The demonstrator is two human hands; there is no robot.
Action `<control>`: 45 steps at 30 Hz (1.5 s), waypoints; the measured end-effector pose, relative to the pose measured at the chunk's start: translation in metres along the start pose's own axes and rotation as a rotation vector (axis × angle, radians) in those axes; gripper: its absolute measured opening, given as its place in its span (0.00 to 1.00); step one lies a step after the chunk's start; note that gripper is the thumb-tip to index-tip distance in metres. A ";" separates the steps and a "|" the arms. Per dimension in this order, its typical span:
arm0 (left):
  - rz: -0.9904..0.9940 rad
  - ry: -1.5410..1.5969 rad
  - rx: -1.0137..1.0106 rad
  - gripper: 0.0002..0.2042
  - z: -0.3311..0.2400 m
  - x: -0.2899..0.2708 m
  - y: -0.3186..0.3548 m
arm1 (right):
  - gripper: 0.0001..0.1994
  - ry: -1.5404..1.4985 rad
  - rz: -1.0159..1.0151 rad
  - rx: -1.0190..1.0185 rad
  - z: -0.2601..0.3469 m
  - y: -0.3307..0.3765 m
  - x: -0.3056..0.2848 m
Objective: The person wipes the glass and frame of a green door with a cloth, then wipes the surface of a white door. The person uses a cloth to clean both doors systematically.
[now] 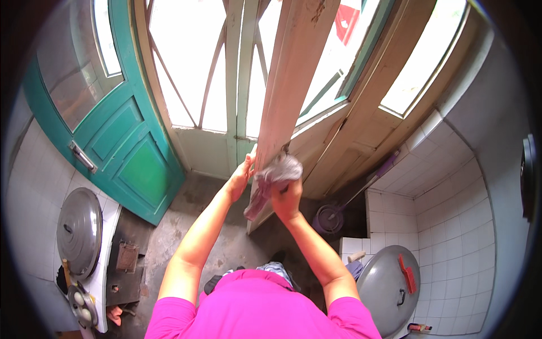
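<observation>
A pale wooden door (296, 73), standing edge-on, rises in front of me at the middle. My right hand (288, 195) is closed around a crumpled grey-purple cloth (279, 169), pressed to the lower part of this door. One end of the cloth hangs down along the wood. On the door's left side, my left hand (243, 176) rests with its fingers stretched upward. It holds nothing that I can see.
At left a teal door (127, 135) with a metal handle stands swung inward. Large grey lids cover the pots on the left counter (79, 231) and right tiled stove (384, 291); a red brush (407, 274) lies on the right lid. A purple mop bucket (328, 219) stands behind.
</observation>
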State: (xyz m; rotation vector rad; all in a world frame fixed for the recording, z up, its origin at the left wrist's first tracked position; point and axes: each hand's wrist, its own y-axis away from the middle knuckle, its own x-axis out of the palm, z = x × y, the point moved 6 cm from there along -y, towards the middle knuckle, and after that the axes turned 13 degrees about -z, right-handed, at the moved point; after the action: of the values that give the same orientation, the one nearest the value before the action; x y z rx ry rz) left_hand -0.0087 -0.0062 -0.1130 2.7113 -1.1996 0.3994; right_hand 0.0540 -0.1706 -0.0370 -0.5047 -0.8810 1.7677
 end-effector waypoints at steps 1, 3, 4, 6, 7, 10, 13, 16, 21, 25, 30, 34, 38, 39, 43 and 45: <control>-0.031 -0.006 -0.057 0.40 -0.012 0.020 0.013 | 0.20 -0.030 -0.013 -0.126 0.029 -0.040 -0.008; 0.048 0.069 -0.058 0.40 0.016 0.000 -0.002 | 0.20 -0.119 -0.054 -0.416 0.092 -0.130 0.002; -0.004 0.000 -0.040 0.41 0.010 0.002 0.004 | 0.20 -0.116 -0.115 -0.606 0.121 -0.175 0.004; 0.026 0.004 0.065 0.43 0.002 0.002 0.005 | 0.19 -0.075 -0.222 -0.880 0.188 -0.260 0.016; 0.013 -0.007 0.065 0.44 0.000 -0.004 0.009 | 0.13 -0.016 -0.256 -0.950 0.219 -0.299 0.027; 0.052 -0.032 0.075 0.45 -0.012 0.006 0.019 | 0.32 0.240 -0.401 -0.949 0.289 -0.391 0.057; 0.198 0.015 0.077 0.44 -0.009 0.064 0.020 | 0.33 0.316 -0.554 -1.032 0.309 -0.397 0.052; 0.129 -0.040 0.106 0.43 -0.013 0.024 0.027 | 0.33 0.326 -0.519 -0.975 0.262 -0.366 0.072; 0.136 0.024 0.106 0.44 -0.011 0.016 0.031 | 0.12 0.276 -0.280 -0.789 0.196 -0.260 0.070; 0.171 0.073 0.054 0.48 -0.017 0.021 0.027 | 0.12 0.130 -0.232 -0.743 0.126 -0.156 0.053; 0.052 0.047 -0.033 0.54 -0.013 0.012 0.015 | 0.20 0.247 0.094 -0.546 0.016 -0.008 0.039; 0.101 -0.057 0.009 0.53 -0.025 0.017 0.020 | 0.20 0.227 0.182 -0.336 -0.014 0.031 0.016; 0.130 -0.059 0.036 0.54 -0.019 0.018 0.020 | 0.24 -0.068 -0.153 -0.262 0.027 -0.053 0.000; 0.152 -0.016 0.036 0.54 -0.005 0.002 0.016 | 0.24 -0.117 -0.130 -0.224 0.052 -0.085 0.011; 0.144 -0.021 0.000 0.54 -0.021 0.024 0.028 | 0.29 -0.061 -0.241 -0.424 0.124 -0.176 0.034; 0.144 0.010 -0.015 0.54 -0.020 0.018 0.031 | 0.32 0.113 -0.200 -0.610 0.128 -0.178 0.056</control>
State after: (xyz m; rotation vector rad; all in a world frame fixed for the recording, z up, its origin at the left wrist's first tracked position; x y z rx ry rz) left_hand -0.0236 -0.0347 -0.0872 2.6160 -1.3945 0.4190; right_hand 0.0549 -0.1279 0.1849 -0.8652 -1.3425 1.2586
